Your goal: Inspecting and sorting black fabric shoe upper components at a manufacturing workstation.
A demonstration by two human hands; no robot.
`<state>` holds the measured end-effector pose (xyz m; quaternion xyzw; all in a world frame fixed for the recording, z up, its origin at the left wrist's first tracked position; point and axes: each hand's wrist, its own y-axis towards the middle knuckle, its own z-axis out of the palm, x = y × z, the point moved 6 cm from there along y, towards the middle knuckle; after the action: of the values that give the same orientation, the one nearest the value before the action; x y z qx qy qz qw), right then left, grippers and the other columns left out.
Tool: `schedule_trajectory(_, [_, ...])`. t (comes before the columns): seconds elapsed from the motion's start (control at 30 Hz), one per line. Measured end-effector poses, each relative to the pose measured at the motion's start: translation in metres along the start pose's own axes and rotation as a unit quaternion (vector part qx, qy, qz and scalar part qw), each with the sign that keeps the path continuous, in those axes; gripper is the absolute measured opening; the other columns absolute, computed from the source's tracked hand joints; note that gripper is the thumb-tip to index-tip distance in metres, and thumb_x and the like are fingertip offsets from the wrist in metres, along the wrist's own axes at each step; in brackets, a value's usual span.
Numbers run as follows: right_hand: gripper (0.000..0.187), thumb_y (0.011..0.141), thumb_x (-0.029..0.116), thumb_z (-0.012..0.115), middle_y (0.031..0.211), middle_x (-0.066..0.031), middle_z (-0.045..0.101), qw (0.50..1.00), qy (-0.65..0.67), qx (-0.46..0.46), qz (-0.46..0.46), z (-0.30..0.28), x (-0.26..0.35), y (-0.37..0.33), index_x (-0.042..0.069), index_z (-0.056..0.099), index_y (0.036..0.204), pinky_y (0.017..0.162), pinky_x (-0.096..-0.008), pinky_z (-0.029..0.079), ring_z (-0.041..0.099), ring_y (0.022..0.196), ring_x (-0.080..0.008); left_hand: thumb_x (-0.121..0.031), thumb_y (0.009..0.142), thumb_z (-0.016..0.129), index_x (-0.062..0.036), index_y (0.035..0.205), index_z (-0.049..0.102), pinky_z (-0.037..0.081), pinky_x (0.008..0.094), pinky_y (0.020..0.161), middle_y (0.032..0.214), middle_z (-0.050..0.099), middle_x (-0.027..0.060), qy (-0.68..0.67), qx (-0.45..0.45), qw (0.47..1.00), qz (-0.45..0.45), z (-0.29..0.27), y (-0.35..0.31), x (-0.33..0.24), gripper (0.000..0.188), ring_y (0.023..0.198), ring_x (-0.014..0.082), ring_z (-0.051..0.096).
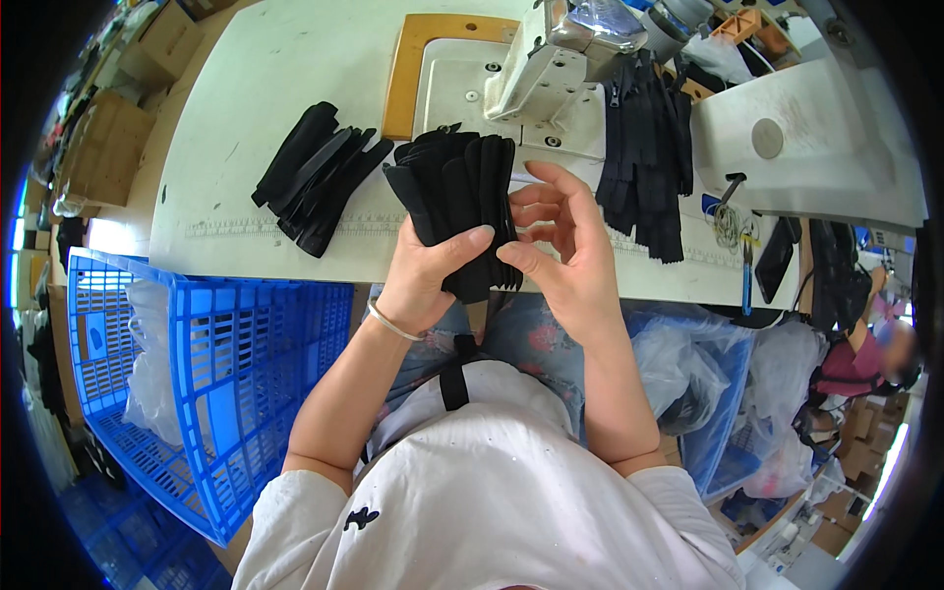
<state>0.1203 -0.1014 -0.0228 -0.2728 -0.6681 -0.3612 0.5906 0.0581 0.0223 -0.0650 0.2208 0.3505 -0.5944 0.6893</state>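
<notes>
My left hand (429, 270) grips a thick stack of black fabric strips (457, 192), its thumb lying across the front of them. The stack is held upright over the near edge of the sewing table (256, 69). Close by the stack's right side is my right hand (565, 231), fingers curved and apart, with the thumb tip at the strips' edge; whether it touches them I cannot tell. A fanned pile of similar black strips (320, 177) lies on the table to the left. To the right hangs a bunch of black zippers (644, 157) beside the sewing machine (541, 84).
Left of my lap stands a blue plastic crate (187, 383) with clear plastic in it. A second blue crate (728, 393) lined with plastic bags is at the right. Blue-handled snips (746, 280) lie near the table's right end. Another person (865, 359) sits far right.
</notes>
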Motion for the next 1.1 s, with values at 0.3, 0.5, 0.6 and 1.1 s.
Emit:
schedule_trajectory(0.3, [0.061, 0.082, 0.012, 0.078, 0.112, -0.0042, 0.059, 0.999, 0.039, 0.011, 0.007, 0.000, -0.005, -0.003, 0.009, 0.048, 0.135, 0.081, -0.0262, 0.047, 0.058, 0.089, -0.0107, -0.008, 0.082, 0.073, -0.0011, 0.123, 0.055, 0.055, 0.0329, 0.086, 0.111, 0.065, 0.0076, 0.000, -0.035, 0.999, 0.011, -0.004, -0.002, 0.002, 0.045, 0.097, 0.0164, 0.064])
schedule_trajectory(0.5, [0.057, 0.085, 0.010, 0.075, 0.112, -0.0042, 0.058, 0.998, 0.067, 0.006, 0.012, 0.000, -0.009, -0.003, 0.007, 0.048, 0.135, 0.081, -0.0248, 0.047, 0.057, 0.089, -0.0097, -0.009, 0.082, 0.072, -0.0012, 0.122, 0.054, 0.055, 0.0329, 0.085, 0.111, 0.064, 0.0078, -0.009, -0.047, 0.999, 0.000, -0.004, -0.003, 0.001, 0.045, 0.097, 0.0169, 0.065])
schedule_trajectory(0.6, [0.053, 0.087, 0.009, 0.073, 0.113, -0.0039, 0.058, 0.993, 0.118, 0.001, 0.024, 0.001, -0.011, -0.002, 0.006, 0.048, 0.134, 0.080, -0.0233, 0.047, 0.056, 0.090, -0.0088, -0.009, 0.082, 0.071, -0.0010, 0.123, 0.054, 0.055, 0.0334, 0.085, 0.110, 0.064, 0.0086, -0.028, -0.048, 0.998, -0.007, -0.004, -0.003, 0.001, 0.044, 0.096, 0.0176, 0.065])
schedule_trajectory(1.1, [0.017, 0.086, 0.007, 0.071, 0.099, -0.0070, 0.063, 0.973, -0.202, -0.062, -0.090, 0.002, 0.016, -0.003, 0.003, 0.066, 0.101, 0.074, -0.0278, 0.050, 0.062, 0.082, -0.0172, -0.006, 0.084, 0.071, -0.0004, 0.117, 0.057, 0.055, 0.0324, 0.084, 0.109, 0.065, 0.0075, -0.008, -0.057, 0.998, 0.025, -0.008, -0.002, 0.004, 0.036, 0.095, 0.0160, 0.065])
